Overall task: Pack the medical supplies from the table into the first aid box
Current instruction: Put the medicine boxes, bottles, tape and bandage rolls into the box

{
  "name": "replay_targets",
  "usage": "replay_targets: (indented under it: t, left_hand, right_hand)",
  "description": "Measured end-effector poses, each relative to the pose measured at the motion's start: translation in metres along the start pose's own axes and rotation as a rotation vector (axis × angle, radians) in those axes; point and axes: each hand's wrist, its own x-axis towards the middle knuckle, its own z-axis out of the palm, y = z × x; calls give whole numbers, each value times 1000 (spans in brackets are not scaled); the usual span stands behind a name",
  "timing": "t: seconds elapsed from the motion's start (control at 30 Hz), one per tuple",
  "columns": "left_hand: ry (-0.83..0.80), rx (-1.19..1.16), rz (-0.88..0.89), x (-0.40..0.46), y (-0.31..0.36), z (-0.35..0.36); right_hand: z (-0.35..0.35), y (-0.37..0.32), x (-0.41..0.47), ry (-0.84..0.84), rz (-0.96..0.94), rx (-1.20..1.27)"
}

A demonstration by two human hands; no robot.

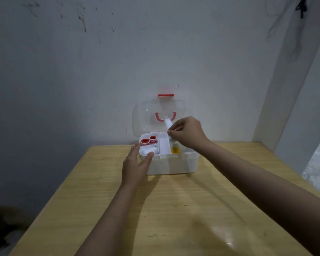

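A clear plastic first aid box [174, 166] stands at the far side of the wooden table [174, 209], its lid [146, 117] raised against the wall. Inside the box sits a white tray holding two red tape rolls [149, 140] and a white roll [146, 150]. Right of the tray lie a white pad and a yellow item [175, 150]. My left hand [137, 163] rests on the box's front left corner, thumb on the tray rim. Above the box's right half, my right hand [187, 133] pinches a white bandage roll [168, 123], blurred.
The box stands close to the pale wall behind the table. A wall corner and a doorway lie to the right [318, 163]. Dark clutter sits on the floor at the lower left [0, 231].
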Motion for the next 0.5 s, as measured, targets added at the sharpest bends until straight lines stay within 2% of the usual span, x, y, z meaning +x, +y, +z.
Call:
replay_targets:
  t: [0.17,0.3,0.5]
  left_hand:
    - [-4,5,29,1,-1,-1]
    - [3,7,46,2,-2,-1]
    - [14,9,55,3,-3,-1]
  right_hand:
    - [33,-11,19,-143,38,-228]
    - [54,-6,21,-191,20,-374]
    - [57,3,21,-203,7,-432]
